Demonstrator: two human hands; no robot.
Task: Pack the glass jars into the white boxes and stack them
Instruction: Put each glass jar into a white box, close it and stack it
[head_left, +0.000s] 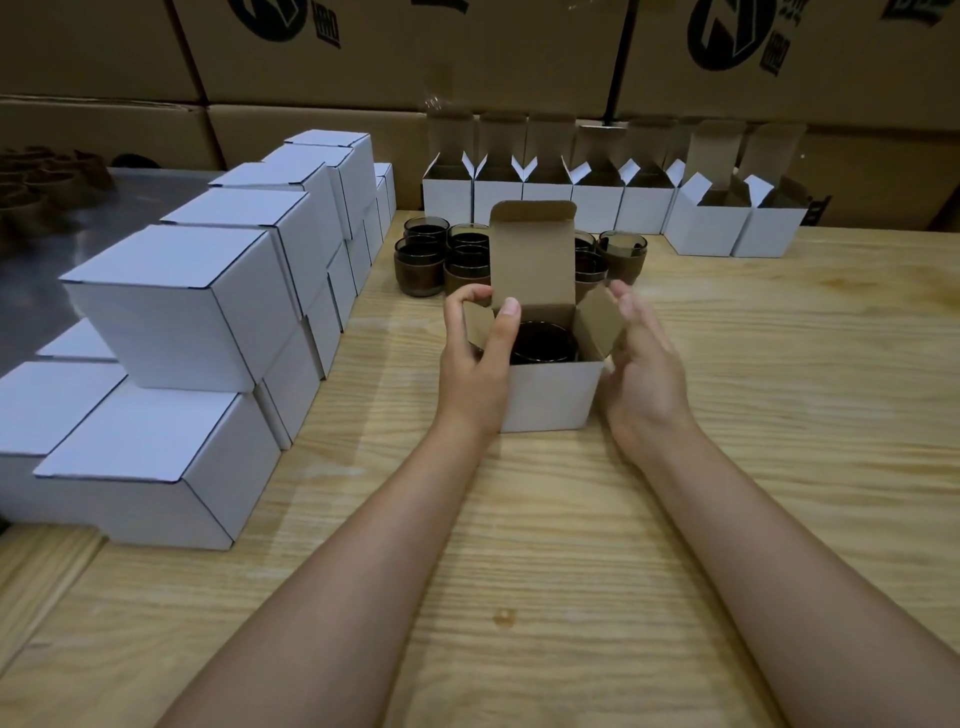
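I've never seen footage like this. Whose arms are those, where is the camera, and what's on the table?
No machine here: a person works bare-handed, and the single camera sits on their head, looking down. Their left hand pinches a side flap of the box, which holds one dark jar; the right hand, fingers straight, is at the other flap. Behind it stand loose jars and a row of open boxes, lids up. At the left of the wooden table, closed boxes are stacked; brown cartons rise at the back.
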